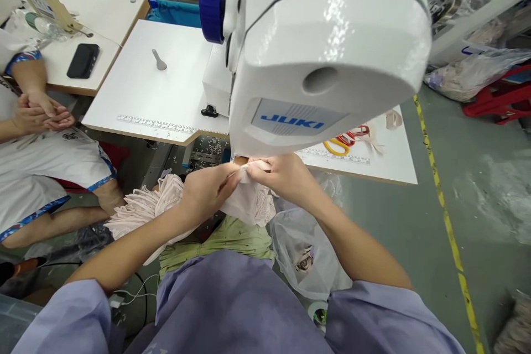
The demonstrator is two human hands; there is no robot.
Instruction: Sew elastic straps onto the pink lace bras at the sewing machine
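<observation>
The lace-trimmed fabric (248,203) hangs at the lower front of the sewing machine head (327,66). Hold its upper edge flat and evenly tensioned, without stretching the lace. Your left hand (207,192) and right hand (288,176) each pinch that edge, thumb and forefinger closed together on it. A fabric bundle (143,204) lies beside the left hand.

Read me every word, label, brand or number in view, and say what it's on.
"JUKI": blue letters on the white sewing machine.
Left ruler strip and right ruler strip: markings too small to read.
Beige control box: text too blurred to read.
Yellow floor tape: dark marks, unreadable.
</observation>
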